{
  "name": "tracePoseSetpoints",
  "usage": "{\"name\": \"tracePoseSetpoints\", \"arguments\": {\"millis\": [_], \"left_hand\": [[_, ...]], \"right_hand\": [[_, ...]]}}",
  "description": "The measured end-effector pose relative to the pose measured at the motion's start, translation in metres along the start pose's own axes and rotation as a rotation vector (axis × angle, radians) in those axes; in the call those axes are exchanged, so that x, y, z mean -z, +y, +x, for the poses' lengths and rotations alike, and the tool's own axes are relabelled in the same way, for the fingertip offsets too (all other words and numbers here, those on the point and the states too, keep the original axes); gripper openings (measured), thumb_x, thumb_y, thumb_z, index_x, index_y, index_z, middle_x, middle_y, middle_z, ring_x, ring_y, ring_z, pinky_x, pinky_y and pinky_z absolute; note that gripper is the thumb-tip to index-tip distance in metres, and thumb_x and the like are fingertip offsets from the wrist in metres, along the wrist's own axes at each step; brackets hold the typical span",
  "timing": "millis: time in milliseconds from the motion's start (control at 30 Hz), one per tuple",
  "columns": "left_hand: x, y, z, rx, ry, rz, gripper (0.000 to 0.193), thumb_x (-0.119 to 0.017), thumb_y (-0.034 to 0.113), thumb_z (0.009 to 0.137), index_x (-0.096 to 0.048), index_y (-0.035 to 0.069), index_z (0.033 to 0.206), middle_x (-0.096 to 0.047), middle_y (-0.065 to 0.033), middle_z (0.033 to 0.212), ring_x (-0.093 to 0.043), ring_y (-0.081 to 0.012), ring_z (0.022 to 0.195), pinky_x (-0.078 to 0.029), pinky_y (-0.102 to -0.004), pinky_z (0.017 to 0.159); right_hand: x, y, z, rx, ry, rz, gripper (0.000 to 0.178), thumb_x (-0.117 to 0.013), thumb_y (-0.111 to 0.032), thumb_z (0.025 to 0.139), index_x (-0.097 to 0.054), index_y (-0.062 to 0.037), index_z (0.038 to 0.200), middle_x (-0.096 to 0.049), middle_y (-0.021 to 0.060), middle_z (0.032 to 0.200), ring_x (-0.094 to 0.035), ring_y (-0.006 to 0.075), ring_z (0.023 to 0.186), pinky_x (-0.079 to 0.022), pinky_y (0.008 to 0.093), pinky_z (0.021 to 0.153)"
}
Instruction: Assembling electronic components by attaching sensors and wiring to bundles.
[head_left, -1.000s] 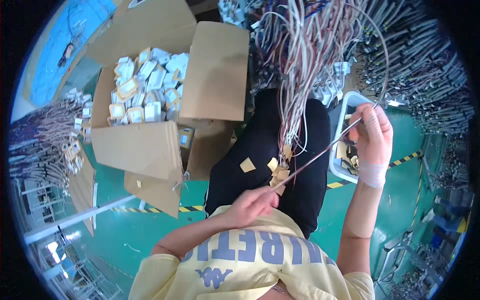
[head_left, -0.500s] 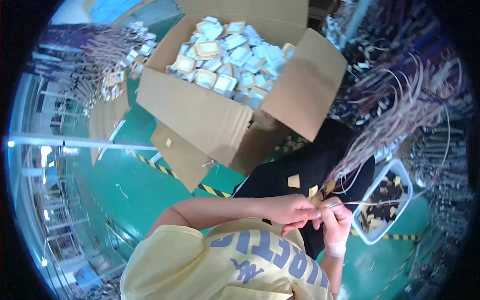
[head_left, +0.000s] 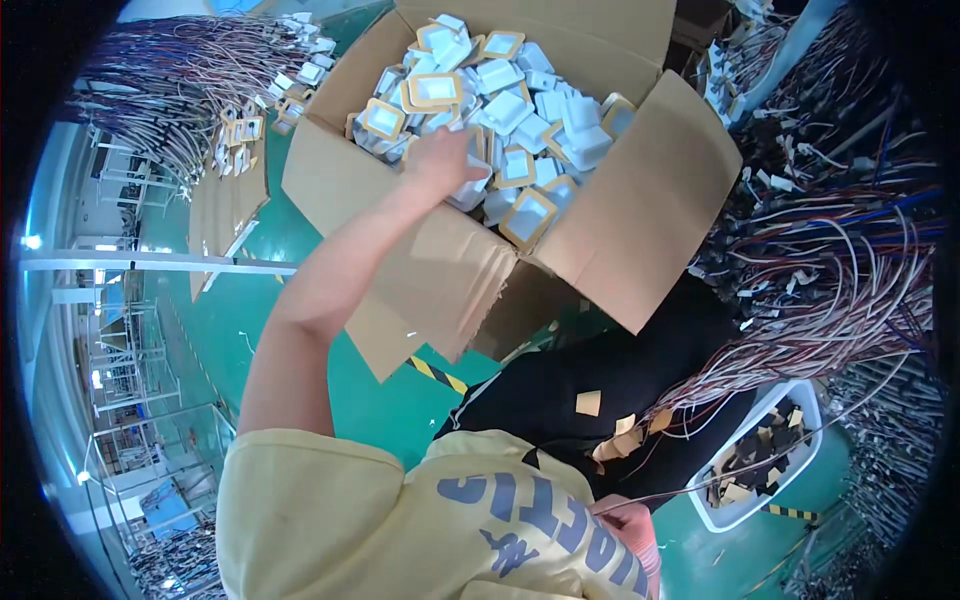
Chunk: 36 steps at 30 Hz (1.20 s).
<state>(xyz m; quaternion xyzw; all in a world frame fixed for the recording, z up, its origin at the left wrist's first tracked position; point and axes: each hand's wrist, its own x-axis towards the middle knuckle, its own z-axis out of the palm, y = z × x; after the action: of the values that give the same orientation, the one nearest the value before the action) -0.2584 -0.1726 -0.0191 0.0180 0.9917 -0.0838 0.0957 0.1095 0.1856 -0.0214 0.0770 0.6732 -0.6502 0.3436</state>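
My left hand (head_left: 438, 165) is down among the white plastic cases (head_left: 509, 113) heaped in an open cardboard box (head_left: 385, 213). Its thumb lies against a white case; the other fingers are mostly hidden, so I cannot tell if it grips one. Close against my yellow shirt, my right hand (head_left: 627, 517) is closed round a thin cable (head_left: 690, 488), which runs off to the upper right. Several tan pads (head_left: 588, 403) rest on my black trousers. Beside them, a thick bundle of white and reddish wires (head_left: 775, 352) lies across my leg.
A white plastic bin (head_left: 722, 518) with black and tan scraps stands on the green floor at the right. More wire bundles (head_left: 175, 85) hang at the far left above a cardboard sheet (head_left: 228, 215). A metal rail (head_left: 160, 262) crosses the left side.
My hands were together over my lap. The left has reached up and forward into the box; the right has drawn back toward my shirt with the cable. The view has shifted slightly.
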Motion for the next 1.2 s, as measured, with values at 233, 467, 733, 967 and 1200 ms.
{"name": "tracePoseSetpoints", "arguments": {"millis": [233,467,733,967,1200], "left_hand": [[-0.018,-0.020,-0.001,-0.114,0.020,-0.068,0.059,-0.077,0.037,0.070,-0.056,0.000,0.111,-0.054,-0.0184,0.117,-0.056,-0.0313,0.106,-0.048,-0.0391,0.087],[0.023,0.007,-0.062,-0.201,-0.012,-1.755,0.059,-0.066,0.016,0.083,-0.038,0.005,0.135,-0.050,-0.0095,0.128,-0.050,-0.0242,0.118,-0.041,-0.0380,0.098],[0.005,0.173,-0.210,-0.111,-1.520,-2.631,0.071,-0.050,0.039,0.082,-0.031,0.008,0.142,-0.047,-0.0122,0.135,-0.047,-0.0346,0.121,-0.030,-0.0577,0.103],[0.015,0.206,-0.249,-0.598,-0.361,-1.585,0.066,-0.076,0.014,0.075,-0.038,0.006,0.129,-0.060,-0.0099,0.105,-0.062,-0.0235,0.093,-0.049,-0.0323,0.080],[0.030,0.206,-0.256,-0.735,-0.187,-1.366,0.051,-0.080,0.014,0.072,-0.049,0.004,0.112,-0.062,-0.0087,0.099,-0.062,-0.0150,0.087,-0.049,-0.0274,0.076]], "right_hand": [[0.004,0.001,0.000,0.043,0.086,-0.025,0.006,-0.067,-0.001,0.075,-0.067,0.0047,0.074,-0.067,0.0132,0.078,-0.062,0.0169,0.066,-0.047,0.0249,0.058],[0.016,-0.008,-0.003,0.272,0.629,0.345,0.014,-0.058,-0.011,0.089,-0.061,0.0021,0.083,-0.058,0.0063,0.068,-0.054,0.0116,0.049,-0.040,0.0223,0.045],[0.004,-0.079,0.007,0.466,0.663,0.567,0.023,-0.057,-0.020,0.090,-0.059,0.0030,0.086,-0.057,0.0076,0.071,-0.055,0.0114,0.057,-0.040,0.0206,0.049],[0.011,-0.093,-0.010,0.504,0.714,0.327,0.013,-0.061,-0.008,0.083,-0.062,0.0052,0.081,-0.059,0.0107,0.074,-0.055,0.0121,0.058,-0.043,0.0215,0.054],[0.016,-0.091,-0.006,0.562,0.654,0.173,0.008,-0.067,0.000,0.077,-0.066,0.0029,0.084,-0.064,0.0084,0.080,-0.057,0.0117,0.070,-0.044,0.0237,0.064]]}}
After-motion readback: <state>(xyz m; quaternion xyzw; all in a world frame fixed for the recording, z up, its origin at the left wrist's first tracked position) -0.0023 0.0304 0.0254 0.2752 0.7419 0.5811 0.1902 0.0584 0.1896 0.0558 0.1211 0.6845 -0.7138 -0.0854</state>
